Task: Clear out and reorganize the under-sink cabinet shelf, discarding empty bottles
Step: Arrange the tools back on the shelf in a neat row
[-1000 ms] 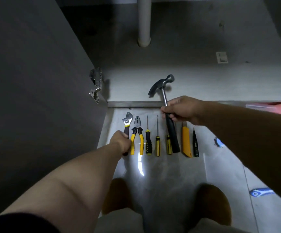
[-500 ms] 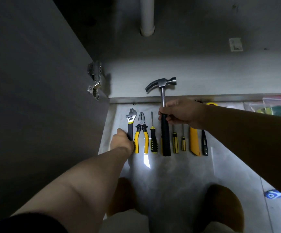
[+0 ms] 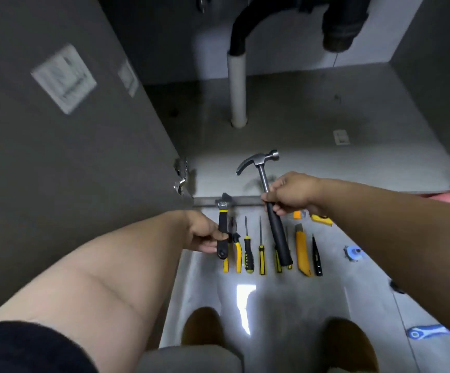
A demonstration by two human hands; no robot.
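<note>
Left hand (image 3: 202, 234) is gripping adjustable wrench (image 3: 222, 228); right hand (image 3: 291, 195) is gripping claw hammer (image 3: 280, 238). Long handle dangling below those fingers is risking knocking screwdrivers (image 3: 248, 254).

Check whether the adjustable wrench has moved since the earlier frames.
Yes. The adjustable wrench, gripped by the left hand, has shifted forward: its head now overlaps the cabinet's front edge, ahead of the pliers.

The hammer (image 3: 278, 230) has a shiny metal head and matt black handle; the floor tiles (image 3: 293, 305) look glossy.
</note>
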